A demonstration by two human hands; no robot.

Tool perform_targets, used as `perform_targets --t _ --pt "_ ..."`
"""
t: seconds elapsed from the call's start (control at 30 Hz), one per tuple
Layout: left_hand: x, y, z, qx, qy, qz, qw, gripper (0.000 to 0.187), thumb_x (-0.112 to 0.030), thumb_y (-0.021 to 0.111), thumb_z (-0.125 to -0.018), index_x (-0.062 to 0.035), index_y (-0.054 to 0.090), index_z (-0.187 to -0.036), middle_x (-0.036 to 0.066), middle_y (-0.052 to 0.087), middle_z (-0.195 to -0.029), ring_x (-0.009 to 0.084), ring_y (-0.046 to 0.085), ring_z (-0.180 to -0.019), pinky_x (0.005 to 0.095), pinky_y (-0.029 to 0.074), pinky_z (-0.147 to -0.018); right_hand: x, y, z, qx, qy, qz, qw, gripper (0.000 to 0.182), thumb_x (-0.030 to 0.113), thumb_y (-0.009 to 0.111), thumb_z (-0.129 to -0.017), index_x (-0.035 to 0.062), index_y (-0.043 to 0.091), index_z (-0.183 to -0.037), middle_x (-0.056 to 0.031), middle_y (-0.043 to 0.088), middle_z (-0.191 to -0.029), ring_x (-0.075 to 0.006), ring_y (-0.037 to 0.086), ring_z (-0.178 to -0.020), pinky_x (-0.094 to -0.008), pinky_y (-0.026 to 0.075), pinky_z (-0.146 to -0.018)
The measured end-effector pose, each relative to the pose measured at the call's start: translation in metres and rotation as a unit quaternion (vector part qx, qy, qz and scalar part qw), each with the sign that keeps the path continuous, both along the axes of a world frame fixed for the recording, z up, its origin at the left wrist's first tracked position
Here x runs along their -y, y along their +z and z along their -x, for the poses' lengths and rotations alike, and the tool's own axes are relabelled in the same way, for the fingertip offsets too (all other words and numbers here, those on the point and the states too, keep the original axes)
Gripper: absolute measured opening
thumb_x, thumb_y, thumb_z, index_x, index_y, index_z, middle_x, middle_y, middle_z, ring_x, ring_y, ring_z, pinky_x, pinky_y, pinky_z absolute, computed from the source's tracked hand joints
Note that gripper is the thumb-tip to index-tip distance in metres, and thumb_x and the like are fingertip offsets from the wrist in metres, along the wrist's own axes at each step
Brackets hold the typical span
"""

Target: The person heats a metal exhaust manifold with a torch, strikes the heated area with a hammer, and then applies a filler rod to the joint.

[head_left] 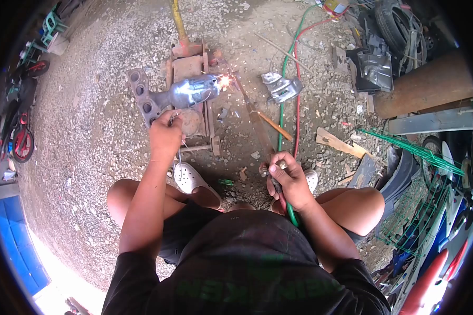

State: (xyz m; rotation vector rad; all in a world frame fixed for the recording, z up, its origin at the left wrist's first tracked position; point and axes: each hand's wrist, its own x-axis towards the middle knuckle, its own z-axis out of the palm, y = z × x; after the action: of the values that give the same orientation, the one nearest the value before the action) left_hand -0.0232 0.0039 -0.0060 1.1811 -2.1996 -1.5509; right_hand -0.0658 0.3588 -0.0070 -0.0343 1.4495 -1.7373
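My right hand [289, 181] is wrapped round the valve end of a gas torch [258, 128], with a thumb by its knobs. The torch points up and left, and bright sparks fly at its tip. They spray at the right end of an exhaust manifold with a catalytic converter [193, 90], which glares where lit. My left hand [165, 131] is closed in a pinch on a thin metal rod [181, 155] that hangs below the fingers, just under the manifold's flange [140, 90]. The manifold rests across a rusty floor jack [188, 67] with a yellow handle.
Green [284, 89] and red hoses [298, 89] run along the gravel at right. A cut metal shield [281, 87] and a wooden-handled hammer [275, 126] lie near the torch. Scrap parts, a tyre [393, 23] and a large rusty pipe [425, 86] line the right side. Motorcycles [22, 126] stand left.
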Motion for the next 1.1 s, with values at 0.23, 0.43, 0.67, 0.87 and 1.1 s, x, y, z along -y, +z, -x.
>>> perform_targets --t 0.23,0.43,0.67,0.87,1.1 --pt "0.0009 -0.0027 0.0004 0.003 0.002 0.002 1.0 0.027 -0.013 0.068 -0.107 0.0005 0.076 -0.128 0.008 0.073 -0.083 0.0119 0.064 -0.057 0.0297 0.051 -0.051 -0.0023 -0.0006 -0.0006 0.009 0.004 -0.003 1.0 0.015 0.021 0.063 -0.115 0.0105 0.053 -0.12 -0.012 0.07 -0.113 -0.0142 0.063 -0.06 -0.0256 0.044 -0.046" --pt "-0.0012 0.0002 0.0021 0.015 0.001 0.003 1.0 0.027 -0.013 0.068 -0.107 0.0009 0.076 -0.128 0.008 0.073 -0.085 0.0122 0.064 -0.057 0.0298 0.051 -0.051 -0.0009 0.0023 -0.0008 0.007 -0.002 0.005 1.0 0.016 0.022 0.064 -0.115 0.0102 0.053 -0.12 -0.0131 0.07 -0.116 -0.014 0.063 -0.06 -0.0252 0.043 -0.046" --pt "-0.0002 -0.0024 0.0027 0.003 -0.002 0.01 1.0 0.027 -0.014 0.067 -0.107 0.0008 0.076 -0.128 0.008 0.073 -0.085 0.0128 0.064 -0.058 0.031 0.051 -0.052 -0.0018 0.0008 -0.001 0.007 -0.003 -0.001 1.0 0.016 0.021 0.064 -0.115 0.0102 0.053 -0.12 -0.0127 0.07 -0.115 -0.0139 0.063 -0.06 -0.0252 0.043 -0.045" --pt "-0.0013 0.0017 0.0019 0.012 0.002 -0.008 1.0 0.028 -0.016 0.068 -0.107 0.0009 0.076 -0.128 0.008 0.072 -0.085 0.0129 0.065 -0.058 0.0307 0.051 -0.051 -0.0022 0.0023 -0.0012 0.006 -0.004 0.006 1.0 0.015 0.02 0.064 -0.115 0.0102 0.054 -0.12 -0.0119 0.07 -0.112 -0.0137 0.063 -0.06 -0.0255 0.045 -0.045" --pt "0.0005 -0.0017 0.0042 0.025 0.014 0.002 1.0 0.028 -0.014 0.068 -0.107 0.0014 0.076 -0.128 0.008 0.072 -0.085 0.0132 0.064 -0.057 0.0309 0.05 -0.051 -0.0026 0.0038 -0.0024 0.0 0.002 0.005 1.0 0.015 0.02 0.063 -0.115 0.0095 0.054 -0.12 -0.0118 0.07 -0.11 -0.0134 0.063 -0.06 -0.0254 0.045 -0.045"
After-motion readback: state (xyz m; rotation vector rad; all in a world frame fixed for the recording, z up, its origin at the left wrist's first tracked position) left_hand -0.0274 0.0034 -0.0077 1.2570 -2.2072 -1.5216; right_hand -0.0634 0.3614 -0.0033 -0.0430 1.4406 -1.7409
